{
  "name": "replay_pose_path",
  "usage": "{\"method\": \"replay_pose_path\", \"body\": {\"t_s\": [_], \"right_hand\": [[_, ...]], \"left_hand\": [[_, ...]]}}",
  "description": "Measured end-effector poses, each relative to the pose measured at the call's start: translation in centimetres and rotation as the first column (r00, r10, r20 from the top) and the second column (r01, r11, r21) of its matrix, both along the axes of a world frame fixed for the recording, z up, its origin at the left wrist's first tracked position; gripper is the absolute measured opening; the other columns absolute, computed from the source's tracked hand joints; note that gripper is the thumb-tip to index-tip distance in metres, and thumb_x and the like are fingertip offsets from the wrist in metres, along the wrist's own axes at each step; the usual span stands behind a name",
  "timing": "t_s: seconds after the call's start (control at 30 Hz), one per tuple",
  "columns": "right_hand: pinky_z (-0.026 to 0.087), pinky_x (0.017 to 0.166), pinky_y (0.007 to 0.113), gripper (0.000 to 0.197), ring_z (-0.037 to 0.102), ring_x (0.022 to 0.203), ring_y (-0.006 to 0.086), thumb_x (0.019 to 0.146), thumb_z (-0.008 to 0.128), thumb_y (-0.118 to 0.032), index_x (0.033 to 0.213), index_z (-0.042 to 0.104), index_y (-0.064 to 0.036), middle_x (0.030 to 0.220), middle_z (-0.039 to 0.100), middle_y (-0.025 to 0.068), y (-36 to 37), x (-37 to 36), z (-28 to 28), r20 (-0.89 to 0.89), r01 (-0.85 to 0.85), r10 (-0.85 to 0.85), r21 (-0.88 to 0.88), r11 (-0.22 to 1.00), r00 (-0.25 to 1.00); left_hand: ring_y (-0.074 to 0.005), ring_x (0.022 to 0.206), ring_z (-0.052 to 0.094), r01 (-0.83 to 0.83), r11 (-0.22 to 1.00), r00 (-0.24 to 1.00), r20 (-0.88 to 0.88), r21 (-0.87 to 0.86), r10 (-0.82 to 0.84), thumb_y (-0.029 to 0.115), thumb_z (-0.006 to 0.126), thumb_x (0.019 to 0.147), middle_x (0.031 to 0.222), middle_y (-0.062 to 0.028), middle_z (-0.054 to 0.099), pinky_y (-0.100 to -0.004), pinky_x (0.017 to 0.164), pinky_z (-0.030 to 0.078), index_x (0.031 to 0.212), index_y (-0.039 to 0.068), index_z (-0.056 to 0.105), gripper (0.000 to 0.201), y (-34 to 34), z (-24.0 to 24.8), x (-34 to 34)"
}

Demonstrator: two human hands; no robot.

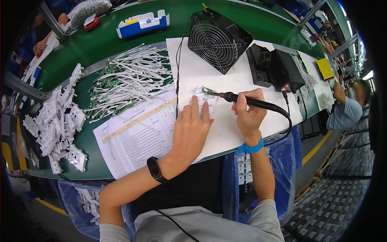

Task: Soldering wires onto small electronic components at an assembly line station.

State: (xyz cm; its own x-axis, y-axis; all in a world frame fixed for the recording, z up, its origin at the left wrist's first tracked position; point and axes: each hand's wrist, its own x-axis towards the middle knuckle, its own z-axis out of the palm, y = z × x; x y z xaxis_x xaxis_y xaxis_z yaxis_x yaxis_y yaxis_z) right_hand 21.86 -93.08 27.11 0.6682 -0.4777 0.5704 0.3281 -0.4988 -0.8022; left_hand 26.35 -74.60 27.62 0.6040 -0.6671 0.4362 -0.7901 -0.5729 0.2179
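My right hand (250, 115) grips a black soldering iron (264, 104) like a pen, its tip pointing left over a small white plastic part (198, 92). A bit of green circuit board (208, 90) shows at the iron's tip; whether the tip touches it I cannot tell. My left hand (188, 131) lies with its fingers stretched out and apart, the fingertips resting on the near side of the white part. A white work sheet (225, 133) lies under both hands. The part's lower portion is hidden by my fingers.
Beyond my hands stands a black fan (213, 42) with a wire guard. Right of it are a black holder (259, 66) and a black box (286, 68) with a cord. At left lie white-wired green boards (129, 76), white plastic parts (60, 121) and a printed sheet (137, 137).
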Motion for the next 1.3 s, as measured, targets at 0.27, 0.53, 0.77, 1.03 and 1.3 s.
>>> {"method": "replay_pose_path", "body": {"t_s": [0.27,0.53,0.77,1.03,1.3], "right_hand": [[0.041,0.049,0.022,0.014,0.053,0.054,0.0077,0.099,0.06,-0.012,0.094,0.05,-0.0032,0.073,0.059,0.0054,0.01,-0.62,0.8,0.127,0.045,-0.075,0.226,0.973,0.989],[0.037,0.055,0.02,0.013,0.047,0.064,0.0048,0.098,0.061,-0.01,0.094,0.05,-0.0035,0.076,0.058,0.0035,-0.56,-0.53,0.13,0.142,0.083,-0.1,0.122,0.989,0.985],[0.035,0.055,0.02,0.013,0.044,0.065,0.0042,0.097,0.061,-0.006,0.093,0.049,-0.0038,0.074,0.055,0.0017,-0.36,-0.69,0.15,0.098,0.006,-0.017,0.112,0.994,0.995],[0.032,0.051,0.019,0.015,0.042,0.059,0.0035,0.098,0.06,-0.009,0.091,0.047,-0.0042,0.07,0.052,0.0014,-0.18,-0.63,0.38,0.127,0.145,-0.164,0.141,0.979,0.978],[0.032,0.047,0.02,0.015,0.041,0.053,0.0044,0.099,0.058,-0.01,0.09,0.047,-0.0042,0.071,0.051,0.0027,-0.09,-0.54,0.96,0.251,0.187,-0.231,0.187,0.964,0.94]], "left_hand": [[-0.0281,0.093,0.06,-0.006,1.0,1.0,-0.008,0.011,0.006,0.024,0.077,0.085,0.134,-0.0248,0.059,-0.0356,0.074,0.055,0.124,-0.001,0.067,0.047,-0.1,-0.08,-0.05],[-0.0281,0.094,0.06,-0.007,1.0,1.0,-0.01,0.018,0.007,0.023,0.077,0.085,0.135,-0.0244,0.058,-0.0359,0.077,0.054,0.124,-0.001,0.067,0.047,0.0,-0.14,-0.03],[-0.0279,0.094,0.059,-0.004,1.0,1.0,0.002,0.016,0.004,0.023,0.077,0.085,0.134,-0.0243,0.059,-0.0354,0.076,0.054,0.124,-0.001,0.067,0.047,0.09,-0.11,-0.05],[-0.0288,0.094,0.059,-0.003,1.0,1.0,-0.006,0.003,0.003,0.021,0.078,0.085,0.134,-0.0256,0.059,-0.0356,0.076,0.054,0.124,-0.002,0.067,0.047,0.1,-0.19,0.0],[-0.034,0.097,0.058,0.016,0.997,0.996,-0.083,-0.078,-0.022,0.017,0.076,0.085,0.135,-0.0294,0.057,-0.0397,0.077,0.057,0.125,-0.002,0.067,0.046,0.2,0.02,0.21]]}}
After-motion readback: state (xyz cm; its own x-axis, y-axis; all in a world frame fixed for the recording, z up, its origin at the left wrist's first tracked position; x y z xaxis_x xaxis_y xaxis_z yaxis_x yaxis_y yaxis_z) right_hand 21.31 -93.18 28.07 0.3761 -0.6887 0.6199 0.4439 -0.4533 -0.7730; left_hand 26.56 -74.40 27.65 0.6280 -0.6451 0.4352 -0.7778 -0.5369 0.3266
